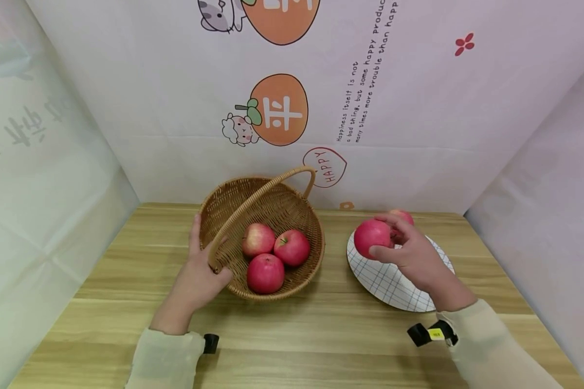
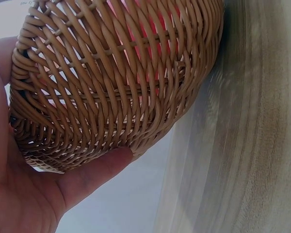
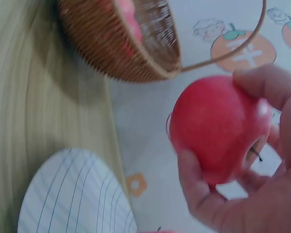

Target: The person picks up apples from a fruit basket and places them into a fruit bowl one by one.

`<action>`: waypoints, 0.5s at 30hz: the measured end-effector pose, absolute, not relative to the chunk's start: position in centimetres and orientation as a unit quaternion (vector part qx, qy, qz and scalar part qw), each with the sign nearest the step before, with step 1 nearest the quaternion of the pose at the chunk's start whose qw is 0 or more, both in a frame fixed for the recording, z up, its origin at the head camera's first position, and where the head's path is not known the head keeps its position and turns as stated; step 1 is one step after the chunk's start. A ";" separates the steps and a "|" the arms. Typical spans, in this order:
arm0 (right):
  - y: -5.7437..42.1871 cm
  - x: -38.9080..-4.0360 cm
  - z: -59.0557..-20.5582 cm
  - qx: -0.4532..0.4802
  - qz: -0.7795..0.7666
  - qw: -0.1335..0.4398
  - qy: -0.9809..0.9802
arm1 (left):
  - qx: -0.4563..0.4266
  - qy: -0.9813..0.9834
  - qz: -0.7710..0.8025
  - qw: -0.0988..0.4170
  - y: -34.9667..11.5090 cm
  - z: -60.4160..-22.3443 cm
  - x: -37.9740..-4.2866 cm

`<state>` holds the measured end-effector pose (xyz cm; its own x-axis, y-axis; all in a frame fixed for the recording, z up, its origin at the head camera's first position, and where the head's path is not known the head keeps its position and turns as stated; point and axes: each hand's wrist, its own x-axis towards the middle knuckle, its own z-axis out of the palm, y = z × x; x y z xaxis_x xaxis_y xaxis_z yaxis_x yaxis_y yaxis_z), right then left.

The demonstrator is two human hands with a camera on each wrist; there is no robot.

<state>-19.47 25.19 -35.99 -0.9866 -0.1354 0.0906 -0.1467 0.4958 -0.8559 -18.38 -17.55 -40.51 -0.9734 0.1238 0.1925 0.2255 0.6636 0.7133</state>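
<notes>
In the head view's right half, the right hand holds a red apple in a curled grip over the checked plate; left of centre, the left hand clasps the wicker basket by its rim, three apples inside.

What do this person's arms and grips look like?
The left grip and right grip wear no gloves. The left sleeve and right sleeve are pale cream. A small black gadget shows at the left wrist; another at the right has a yellow label beside it.
</notes>
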 end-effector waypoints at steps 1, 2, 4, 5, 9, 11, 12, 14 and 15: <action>25.4 -19.5 -36.1 0.073 0.479 0.008 -0.875 | -0.095 -0.909 -0.401 0.063 -17.5 -40.5 -18.4; 25.7 -19.6 -36.3 0.065 0.464 0.011 -0.883 | -0.094 -0.909 -0.401 0.062 -17.5 -40.4 -18.4; 26.0 -19.8 -36.7 0.056 0.441 0.012 -0.895 | -0.092 -0.909 -0.402 0.060 -17.5 -40.4 -18.4; 26.2 -19.9 -37.0 0.053 0.433 0.012 -0.900 | -0.090 -0.909 -0.402 0.058 -17.5 -40.4 -18.4; 26.7 -20.7 -38.1 0.044 0.413 0.003 -0.910 | -0.088 -0.910 -0.401 0.056 -17.5 -40.4 -18.4; 26.8 -21.1 -38.6 0.039 0.405 -0.001 -0.914 | -0.089 -0.911 -0.400 0.057 -17.5 -40.4 -18.4; 26.8 -21.4 -38.9 0.037 0.404 -0.004 -0.914 | -0.089 -0.910 -0.400 0.057 -17.5 -40.4 -18.4; 26.8 -21.8 -39.3 0.034 0.399 -0.005 -0.916 | -0.088 -0.910 -0.401 0.056 -17.5 -40.4 -18.3; 26.8 -22.1 -39.5 0.033 0.397 -0.005 -0.917 | -0.088 -0.910 -0.401 0.055 -17.5 -40.4 -18.3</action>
<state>-22.09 26.78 -39.48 -0.9978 -0.0638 0.0177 -0.0566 0.6829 -0.7283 -18.33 -17.49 -40.37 -0.9783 0.1168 0.1712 0.2051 0.6628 0.7201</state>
